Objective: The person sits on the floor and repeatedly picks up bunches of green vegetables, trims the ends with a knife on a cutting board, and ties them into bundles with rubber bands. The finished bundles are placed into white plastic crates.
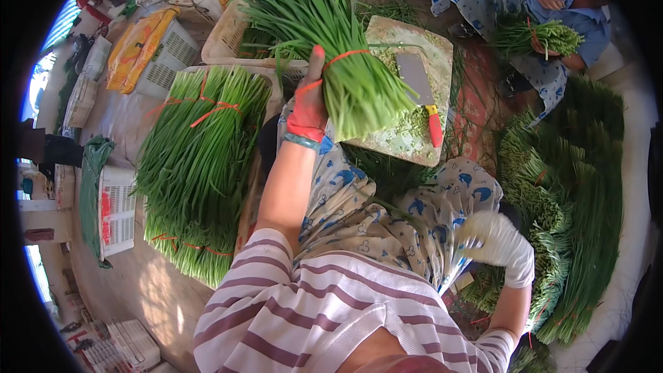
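Observation:
My left hand (309, 105), in a red and grey glove, grips a bundle of green chives (362, 86) tied with a red band. The cut pale ends point toward the lower right, and the leaves fan out to the upper left. Under the bundle, a worn cutting board (440, 45) carries chopped green bits and a cleaver (418, 83) with a red and yellow handle. Over by my right knee is my right hand (498, 242), in a white glove; its fingers are smeared by motion. Beside it lies a long pile of chives (580, 214).
Tied chive bundles (200, 159) fill a crate on my left. A pale plastic crate (221, 38) stands beyond it. Farther left are a white crate with a yellow bag (135, 52) and another white crate (119, 207). A co-worker (552, 21) sits at far right, holding chives.

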`<move>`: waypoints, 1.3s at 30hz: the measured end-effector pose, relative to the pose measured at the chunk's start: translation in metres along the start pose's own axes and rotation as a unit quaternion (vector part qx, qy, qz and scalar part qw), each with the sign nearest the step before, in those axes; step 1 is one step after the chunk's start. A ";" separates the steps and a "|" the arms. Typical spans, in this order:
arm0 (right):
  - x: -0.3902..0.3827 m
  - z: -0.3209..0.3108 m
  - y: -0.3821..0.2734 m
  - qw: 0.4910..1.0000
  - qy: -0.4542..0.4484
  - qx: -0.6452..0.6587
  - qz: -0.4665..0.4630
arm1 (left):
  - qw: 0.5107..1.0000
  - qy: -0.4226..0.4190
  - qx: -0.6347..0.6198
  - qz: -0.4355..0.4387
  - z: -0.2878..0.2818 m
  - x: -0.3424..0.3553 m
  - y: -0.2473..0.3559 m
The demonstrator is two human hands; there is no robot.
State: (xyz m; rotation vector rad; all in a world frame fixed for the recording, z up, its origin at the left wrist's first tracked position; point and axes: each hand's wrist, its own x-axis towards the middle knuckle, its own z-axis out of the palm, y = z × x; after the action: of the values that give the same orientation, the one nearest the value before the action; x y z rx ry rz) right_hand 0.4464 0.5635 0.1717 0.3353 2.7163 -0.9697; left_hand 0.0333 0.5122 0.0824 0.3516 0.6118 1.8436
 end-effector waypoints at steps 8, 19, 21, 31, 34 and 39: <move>0.134 -0.061 0.030 0.913 0.255 0.315 -0.044 | 0.913 0.003 0.363 0.185 0.076 -0.007 -0.013; 0.166 0.008 0.074 0.499 0.154 0.843 -0.131 | 0.560 -0.134 0.755 0.314 0.063 -0.045 0.055; 0.158 0.011 0.074 0.491 0.133 0.849 -0.145 | 0.393 -0.203 0.812 0.380 0.071 -0.041 0.053; 0.225 0.015 0.024 0.466 0.046 0.867 -0.171 | 0.388 -0.453 0.747 0.294 0.137 -0.040 0.036; 0.254 0.018 0.043 0.510 0.049 0.841 -0.175 | 0.519 -0.425 0.726 0.152 0.125 -0.027 0.053; 0.268 0.003 0.102 0.850 0.356 0.390 -0.011 | 0.637 -0.311 0.705 0.023 0.063 -0.001 0.077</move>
State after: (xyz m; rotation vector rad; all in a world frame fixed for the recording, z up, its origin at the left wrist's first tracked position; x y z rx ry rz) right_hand 0.2232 0.6742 0.0301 0.9701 2.7122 -2.3291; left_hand 0.0063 0.5061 0.1777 1.9339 1.4266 0.7408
